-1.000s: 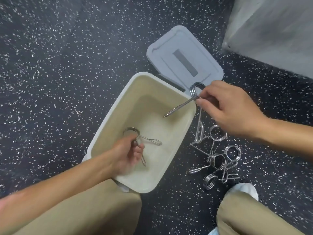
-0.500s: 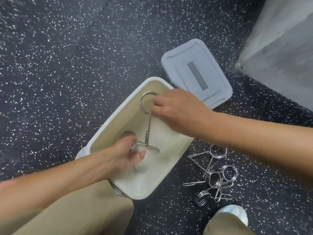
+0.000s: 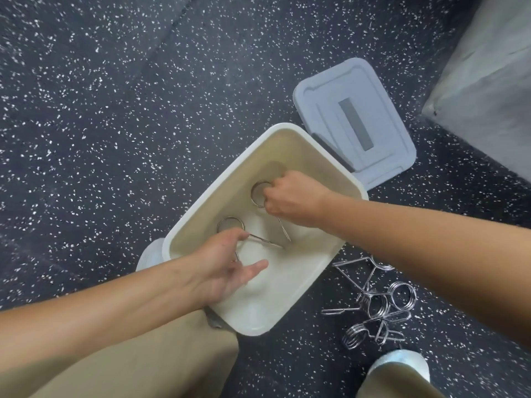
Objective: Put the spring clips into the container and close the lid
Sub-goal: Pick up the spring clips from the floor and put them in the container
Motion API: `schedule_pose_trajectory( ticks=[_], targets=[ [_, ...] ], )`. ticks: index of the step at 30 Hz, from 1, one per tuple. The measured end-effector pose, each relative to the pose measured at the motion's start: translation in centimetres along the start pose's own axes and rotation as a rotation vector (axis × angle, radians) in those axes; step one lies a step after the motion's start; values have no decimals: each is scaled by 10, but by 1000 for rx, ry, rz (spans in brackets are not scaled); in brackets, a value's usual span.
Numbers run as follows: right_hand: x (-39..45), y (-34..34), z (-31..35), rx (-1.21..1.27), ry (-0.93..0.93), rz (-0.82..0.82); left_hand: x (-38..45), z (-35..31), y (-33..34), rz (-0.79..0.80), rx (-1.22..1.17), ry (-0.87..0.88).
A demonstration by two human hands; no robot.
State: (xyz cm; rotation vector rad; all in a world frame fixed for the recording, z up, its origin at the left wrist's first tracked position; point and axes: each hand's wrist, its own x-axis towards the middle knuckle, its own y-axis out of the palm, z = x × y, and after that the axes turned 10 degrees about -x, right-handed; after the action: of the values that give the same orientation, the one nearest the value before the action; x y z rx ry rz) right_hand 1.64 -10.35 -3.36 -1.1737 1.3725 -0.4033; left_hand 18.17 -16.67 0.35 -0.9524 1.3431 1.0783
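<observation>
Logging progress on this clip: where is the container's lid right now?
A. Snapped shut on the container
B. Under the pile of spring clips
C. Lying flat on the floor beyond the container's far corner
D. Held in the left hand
C. The grey lid lies flat on the speckled floor past the far corner of the open container, while both hands are inside the container.

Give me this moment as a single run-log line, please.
left hand: open, in container | right hand: gripping spring clip inside | pile: floor | lid: off
</observation>
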Motion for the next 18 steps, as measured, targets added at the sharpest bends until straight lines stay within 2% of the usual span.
schedule_pose_trajectory(
  ticks=[4,10,12,15,18],
  targets=[
    [5,12,4,41,41,75,-12,-6,-14,87,102,-26],
    [12,13,9,-3,140,96,-29,-15,-19,248,140,10],
    [11,12,12,45,220,85,-32,-14,-17,249,217,87],
    [7,2,15,98,352,34,-32,-13,-13,231,455,291],
    [-10,-16,13,194,400,-6,-35,-13,-6,250,609,403]
  ],
)
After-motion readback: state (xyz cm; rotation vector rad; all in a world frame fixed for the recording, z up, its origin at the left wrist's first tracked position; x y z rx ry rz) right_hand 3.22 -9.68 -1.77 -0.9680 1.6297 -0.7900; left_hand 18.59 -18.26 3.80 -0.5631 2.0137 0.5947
